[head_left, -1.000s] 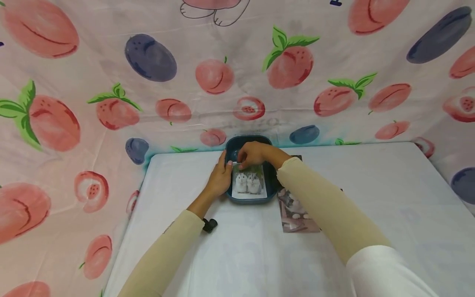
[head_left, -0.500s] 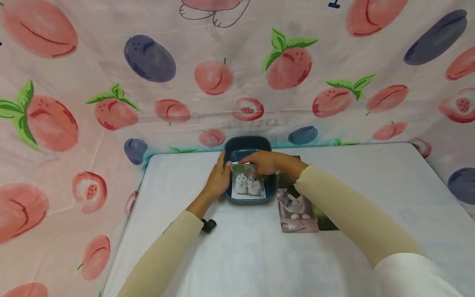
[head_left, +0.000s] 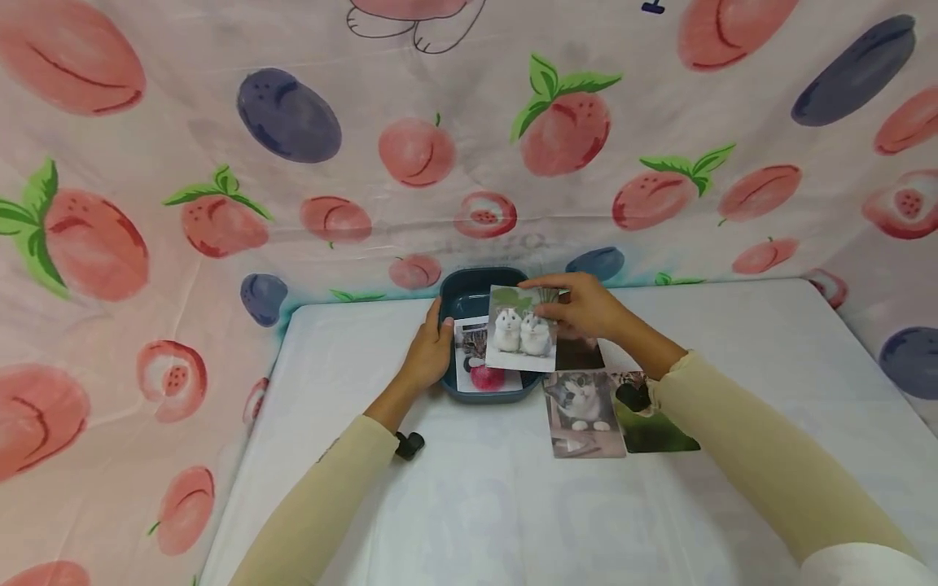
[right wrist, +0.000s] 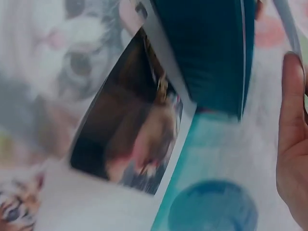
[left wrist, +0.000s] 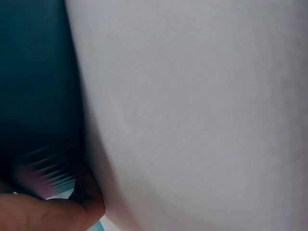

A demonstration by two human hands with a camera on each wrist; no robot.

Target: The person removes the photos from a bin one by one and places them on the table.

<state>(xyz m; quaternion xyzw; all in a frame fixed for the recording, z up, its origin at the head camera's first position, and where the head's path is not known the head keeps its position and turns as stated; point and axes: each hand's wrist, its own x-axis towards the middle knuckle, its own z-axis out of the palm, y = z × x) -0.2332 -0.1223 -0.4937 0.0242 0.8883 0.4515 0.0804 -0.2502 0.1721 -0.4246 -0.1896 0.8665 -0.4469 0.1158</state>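
Note:
A photo card of two small white furry animals is pinched between thumb and fingers of my right hand. It hangs over the right part of a dark teal plastic box. Inside the box lies another card, with a cat and a pink ball on it, partly covered by the held card. My left hand grips the box's left wall, thumb at the rim and fingers along the outside. In the right wrist view, the held card's edge shows above the right thumb.
Right of the box, photo cards lie on the white table: a grey-and-white cat card, a green card partly under the right forearm, and a dark card behind. A fruit-print cloth hangs behind the table.
The right hand has picked up the card with the two white animals from the box and moved it right, uncovering the card beneath. The left hand has stayed on the box.

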